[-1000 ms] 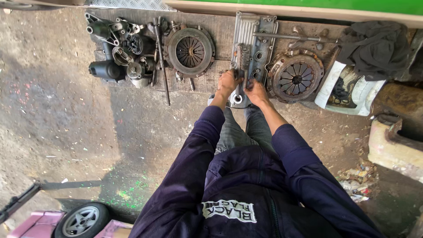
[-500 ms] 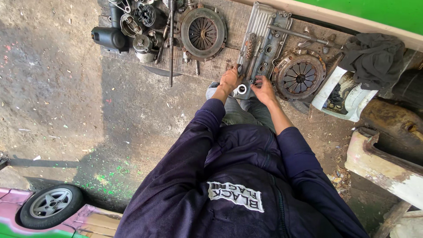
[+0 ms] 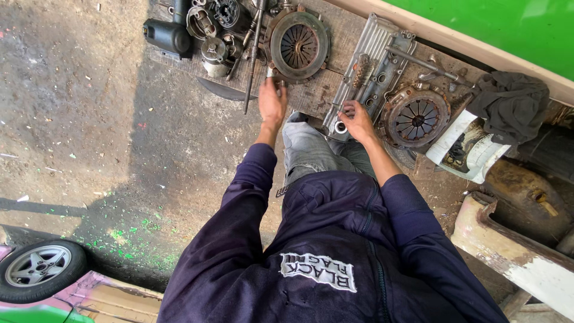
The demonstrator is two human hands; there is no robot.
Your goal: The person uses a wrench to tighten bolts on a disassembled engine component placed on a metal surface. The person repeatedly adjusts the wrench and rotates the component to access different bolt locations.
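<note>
Cataloguing parts: wooden board [image 3: 311,98]
Left hand [image 3: 272,101]: fingers touching clutch pressure plate [image 3: 299,45]; heavy, rigid; lift by rim
Right hand [image 3: 357,119]: fingers closed on small metal part; identity unclear

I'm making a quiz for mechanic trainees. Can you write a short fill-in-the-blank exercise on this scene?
1. The left hand reaches toward the round ____ plate.
2. The right hand rests at the ribbed metal ____.
3. A dark ____ lies by the green panel.

Missing words: clutch; cover; cloth
</note>
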